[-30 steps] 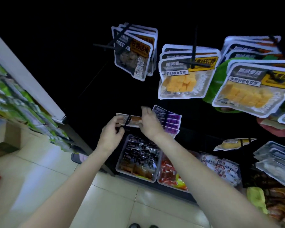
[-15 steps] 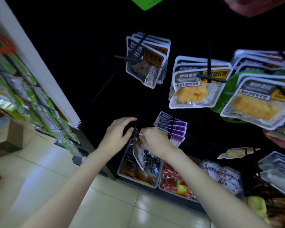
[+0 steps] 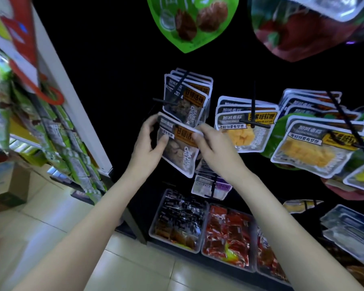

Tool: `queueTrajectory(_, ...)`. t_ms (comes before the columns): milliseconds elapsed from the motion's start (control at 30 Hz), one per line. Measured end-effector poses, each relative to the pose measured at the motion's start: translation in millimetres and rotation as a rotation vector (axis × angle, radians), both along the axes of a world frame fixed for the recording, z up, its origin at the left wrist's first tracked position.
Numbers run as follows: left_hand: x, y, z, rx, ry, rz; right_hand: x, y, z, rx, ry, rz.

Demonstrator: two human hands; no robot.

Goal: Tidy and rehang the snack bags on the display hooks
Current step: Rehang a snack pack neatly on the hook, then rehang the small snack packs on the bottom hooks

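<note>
hands: 2 | left hand point(image 3: 149, 143), right hand point(image 3: 215, 148) fingers pinching 1 snack bag point(image 3: 180, 152)

- Pale tiled floor point(image 3: 57, 246) below.
- Two clear trays point(image 3: 200, 247) of small packets low against the black rack.
- Cardboard box point(image 3: 7, 191) at far left.

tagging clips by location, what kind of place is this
Most likely a shop's snack aisle: matching snack bags hang in rows on display hooks, and clear trays of small packets sit below by a tiled floor.
</note>
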State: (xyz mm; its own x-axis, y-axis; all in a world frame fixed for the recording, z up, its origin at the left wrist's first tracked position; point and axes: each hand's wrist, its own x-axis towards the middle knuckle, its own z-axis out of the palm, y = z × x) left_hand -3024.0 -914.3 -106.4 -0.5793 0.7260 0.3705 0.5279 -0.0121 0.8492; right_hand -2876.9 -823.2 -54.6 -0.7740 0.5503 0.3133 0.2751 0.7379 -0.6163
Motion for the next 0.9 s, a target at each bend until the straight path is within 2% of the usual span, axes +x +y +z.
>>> queueTrajectory(167, 1, 4, 28, 0.170, 0.042, 0.094, -21, 5, 6, 0.023, 0.264, -0.138)
queueTrajectory(400, 7, 16, 38, -0.056, 0.114, 0.289, -44, 12, 1, 0.001, 0.345, -0.273)
queueTrajectory(500, 11, 23, 41, -0.187, 0.278, 0.359, -45, 10, 3, 0.078, 0.361, -0.281)
queueTrajectory(567, 13, 27, 37, -0.262, 0.439, 0.309, -48, 8, 1, 0.110, 0.307, -0.275)
queueTrajectory(633, 17, 28, 28, -0.308, 0.490, 0.199, -46, 4, -5, 0.092, 0.212, -0.259)
queueTrajectory(767, 35, 19, 6, -0.269, 0.420, 0.106, -8, -13, -26, 0.101, 0.149, -0.199)
queueTrajectory(900, 54, 20, 1, -0.081, 0.335, 0.101, 52, -23, -25, 0.061, 0.286, -0.251)
